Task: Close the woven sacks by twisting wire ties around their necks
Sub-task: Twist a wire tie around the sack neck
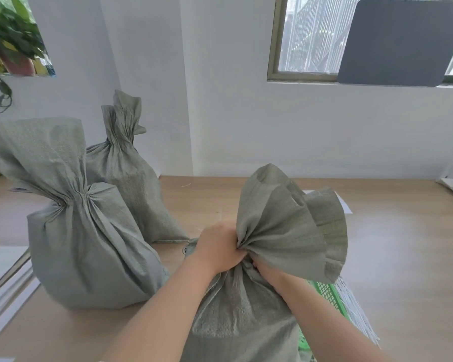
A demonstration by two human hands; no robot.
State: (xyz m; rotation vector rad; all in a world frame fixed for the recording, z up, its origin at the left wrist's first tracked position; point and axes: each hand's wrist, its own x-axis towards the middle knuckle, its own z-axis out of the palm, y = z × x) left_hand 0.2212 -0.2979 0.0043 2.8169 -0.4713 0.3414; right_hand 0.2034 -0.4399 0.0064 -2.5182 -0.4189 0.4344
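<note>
A grey-green woven sack (236, 317) stands on the table right in front of me, its top (285, 226) flaring out above a gathered neck. My left hand (217, 248) is clenched around that neck from the left. My right hand (267, 273) grips the neck from the right, partly hidden under the flared top. No wire tie shows at this neck. Two more woven sacks stand to the left with cinched necks: a large one (89, 252) near me and a smaller one (128, 178) behind it.
A green mesh basket (327, 293) holding white wire ties (356, 309) sits to the right behind the sack. Flat cardboard sheets (3, 278) lie at the left table edge. A white wall, a window and a potted plant (11, 40) are behind the wooden table (403, 257).
</note>
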